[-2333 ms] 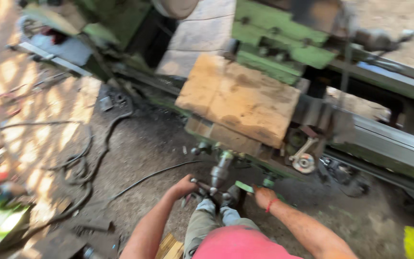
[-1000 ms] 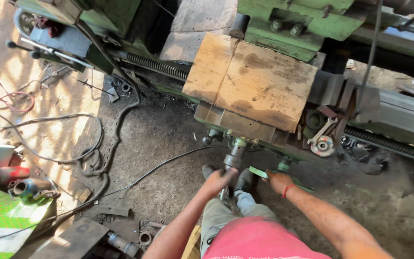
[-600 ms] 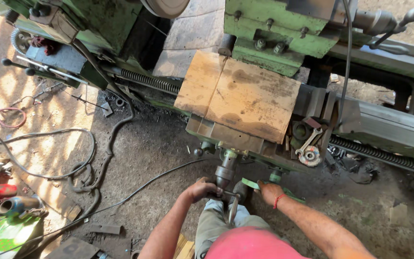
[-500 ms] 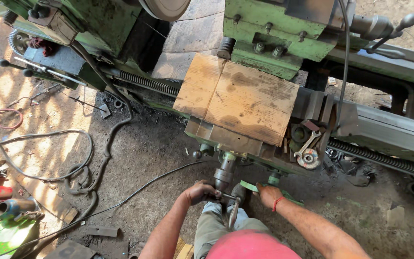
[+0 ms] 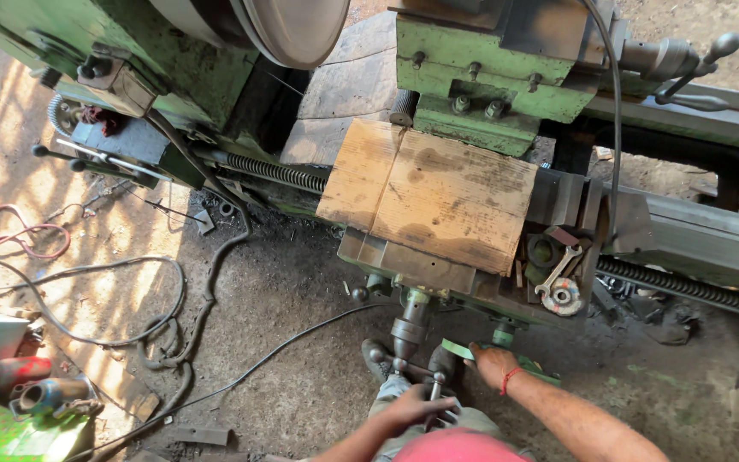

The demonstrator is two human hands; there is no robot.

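Note:
I stand at a big green lathe (image 5: 481,81) and look down at its carriage. A worn wooden board (image 5: 434,197) lies on top of the carriage. My left hand (image 5: 412,409) is closed around the metal crank handle (image 5: 410,329) that sticks out of the carriage front toward me. My right hand (image 5: 492,363), with a red band at the wrist, rests on and grips a flat green lever (image 5: 532,372) just right of the crank. My shoes (image 5: 376,358) stand on the dirt floor under the crank.
A spanner and a round metal part (image 5: 559,287) lie on the carriage right of the board. Lead screws (image 5: 271,171) run along the bed. Cables and a hose (image 5: 87,325) snake over the floor at left, near a red tool (image 5: 6,376).
The view has tilted up and shifted, so my hands sit lower in the picture. My left hand has moved a little down the crank; my right hand stays on the green lever.

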